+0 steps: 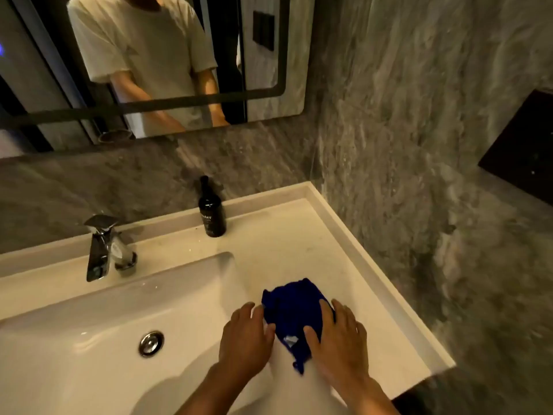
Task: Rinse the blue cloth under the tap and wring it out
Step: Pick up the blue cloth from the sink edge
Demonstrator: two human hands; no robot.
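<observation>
Blue cloth (294,313): near-right part hidden under right hand (338,342), left edge partly under left hand (245,339) fingertips. Small pale tag on cloth, text too small to read. Both forearms cut off by bottom edge. Black bottle (212,212) at tabletop (299,235) back edge: label only partly legible. Basin (89,339) cut off left and bottom. Mirror (149,64) cropped at top, reflected person's head out of frame.

The blue cloth (294,313) lies crumpled on the worktop (287,244), at the basin's three o'clock. A small white tag shows near its lower end. The chrome tap (101,250) stands at the basin's eleven o'clock, no water running.
</observation>
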